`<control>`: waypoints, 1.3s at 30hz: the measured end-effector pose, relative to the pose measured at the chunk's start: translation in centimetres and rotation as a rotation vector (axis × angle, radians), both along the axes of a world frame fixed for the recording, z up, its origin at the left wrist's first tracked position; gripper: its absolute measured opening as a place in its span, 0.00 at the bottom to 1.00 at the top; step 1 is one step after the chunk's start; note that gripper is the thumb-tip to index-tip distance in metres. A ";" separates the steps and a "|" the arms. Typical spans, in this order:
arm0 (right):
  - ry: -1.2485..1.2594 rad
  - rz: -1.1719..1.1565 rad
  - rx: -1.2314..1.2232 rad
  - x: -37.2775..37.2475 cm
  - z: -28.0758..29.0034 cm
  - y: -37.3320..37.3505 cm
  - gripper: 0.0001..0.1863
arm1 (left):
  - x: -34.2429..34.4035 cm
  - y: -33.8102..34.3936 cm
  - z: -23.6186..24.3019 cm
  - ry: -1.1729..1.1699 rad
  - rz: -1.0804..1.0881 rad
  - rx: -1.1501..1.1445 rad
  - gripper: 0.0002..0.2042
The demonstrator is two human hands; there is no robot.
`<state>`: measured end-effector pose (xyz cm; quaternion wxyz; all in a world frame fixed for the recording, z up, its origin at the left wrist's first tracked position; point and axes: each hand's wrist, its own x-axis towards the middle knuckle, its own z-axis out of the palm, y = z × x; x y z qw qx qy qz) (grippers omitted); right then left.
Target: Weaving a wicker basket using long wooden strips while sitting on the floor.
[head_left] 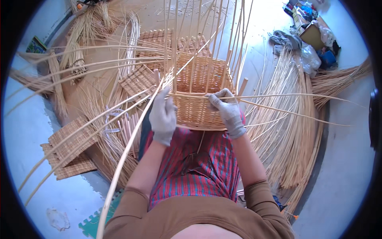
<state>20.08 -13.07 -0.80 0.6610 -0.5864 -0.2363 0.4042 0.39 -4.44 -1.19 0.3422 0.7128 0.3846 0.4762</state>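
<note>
In front of my lap stands a half-woven wicker basket point(195, 111), its near wall facing me and tall upright rods point(217, 36) rising from its sides. My right hand point(229, 111), in a pale work glove, pinches the rim near the right corner, thumb on the inner side of the grip. My left hand point(162, 117), gloved too and slightly blurred, is beside the left corner. Its fingers stretch upward against the gathered rods, with the thumb apart. A thick long rod point(129, 147) slants down past that hand toward the lower left edge.
Loose rods point(286, 131) lie fanned on the right, with another bundle point(342, 81) beyond. Woven panels point(71, 139) rest at left. More sheaves point(89, 30) are at the back left. Bags and boxes point(312, 36) sit back right. Long rods stick out sideways from the basket.
</note>
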 end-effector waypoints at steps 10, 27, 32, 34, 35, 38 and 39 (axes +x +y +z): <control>-0.018 -0.050 0.145 -0.4 -0.9 0.8 0.09 | 1.6 6.5 -1.7 -0.005 -0.448 -0.631 0.10; -0.691 -0.206 0.501 -5.9 5.6 15.4 0.47 | 4.3 6.6 -4.8 0.003 -0.217 -0.360 0.14; -0.346 -0.247 0.705 -3.7 -0.6 3.5 0.17 | 3.3 7.1 -4.0 -0.082 -0.269 -0.382 0.07; -0.177 -0.369 0.584 -3.6 -1.8 2.3 0.10 | 3.6 6.4 -4.3 -0.186 -0.326 -0.418 0.06; -0.142 -0.355 0.574 -2.9 -2.0 2.6 0.10 | 3.8 6.9 -4.1 -0.164 -0.320 -0.445 0.12; 0.034 -0.334 0.596 -2.3 -1.7 2.4 0.12 | 3.7 6.0 0.6 0.125 -0.224 -0.666 0.28; 0.079 -0.349 0.550 -2.5 -1.8 2.1 0.12 | 4.0 5.6 1.0 0.129 -0.171 -0.665 0.28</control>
